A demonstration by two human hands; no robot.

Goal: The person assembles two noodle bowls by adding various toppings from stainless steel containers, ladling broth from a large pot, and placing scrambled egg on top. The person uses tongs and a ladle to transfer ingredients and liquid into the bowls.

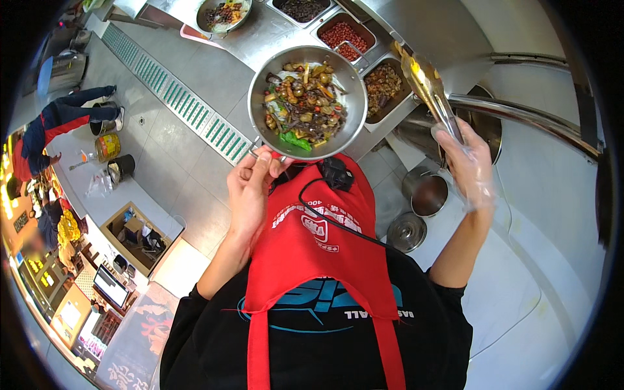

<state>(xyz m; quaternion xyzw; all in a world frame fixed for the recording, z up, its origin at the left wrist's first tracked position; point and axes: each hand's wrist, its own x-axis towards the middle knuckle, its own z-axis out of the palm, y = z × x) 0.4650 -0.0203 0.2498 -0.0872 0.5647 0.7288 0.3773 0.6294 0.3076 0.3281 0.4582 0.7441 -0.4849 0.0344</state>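
My left hand [250, 185] pinches a wire handle on the near-left rim of a round steel pan [355, 107]. Inside the pan lies a mix of white noodles, dark strips, brown chunky toppings [305, 97] and a green leaf [296, 140]. My right hand [468, 156], in a clear plastic glove, is wrapped round a pair of metal tongs [437, 97]. Yellowish smears show on the tongs, whose tips point up and away, right of the pan. They hover near a steel tray of brown chopped topping [383, 83].
Beyond the pan, the steel counter [253, 49] holds a tray of red peanut-like bits [341, 40], a tray of dark topping [300, 9] and a second filled pan [224, 14]. Lower right stand a pot [429, 193] and a lid [407, 232]. Another person [65, 120] is far left.
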